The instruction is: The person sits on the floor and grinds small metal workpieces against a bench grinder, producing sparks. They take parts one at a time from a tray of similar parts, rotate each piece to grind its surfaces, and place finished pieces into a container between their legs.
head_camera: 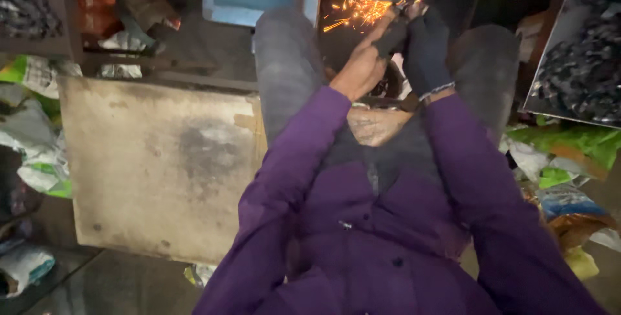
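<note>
The person wears a purple shirt with long sleeves, which fills the lower middle and lower right of the frame. The shirt has a dark button near the bottom centre and a small pale mark on the chest. Under it a dark grey layer shows at the open front. The trousers are grey, seen in the upper middle. The left hand is mostly bare, with a dark cover on the fingers. The right hand wears a dark glove with a pale cuff edge.
</note>
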